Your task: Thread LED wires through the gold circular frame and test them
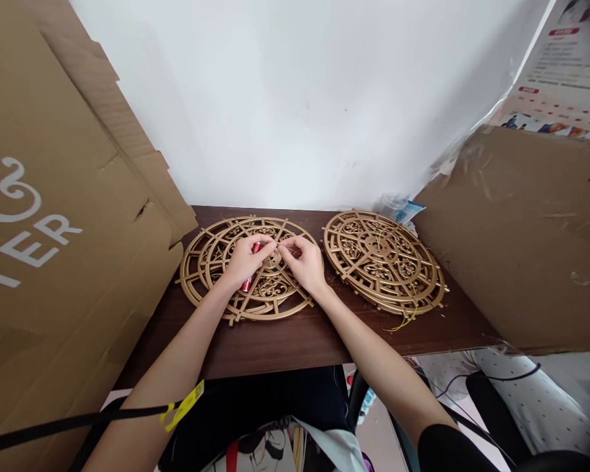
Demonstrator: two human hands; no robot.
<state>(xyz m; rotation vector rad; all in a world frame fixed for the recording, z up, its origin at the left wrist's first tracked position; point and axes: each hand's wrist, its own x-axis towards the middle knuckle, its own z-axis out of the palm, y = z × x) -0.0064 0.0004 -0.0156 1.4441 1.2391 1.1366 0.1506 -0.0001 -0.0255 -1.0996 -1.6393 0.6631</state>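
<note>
While both hands' fingers (270,248) pinch at its centre, gold filigree disc (248,269), round, openwork, spoked.

A second stack of gold lattice discs (384,261) lay on the dark wooden counter (295,341), to the right. Tall cardboard boxes stood at either side: a printed one (54,229) on the left, a plain one (526,236) on the right. Behind rose a white wall (295,98).
</note>
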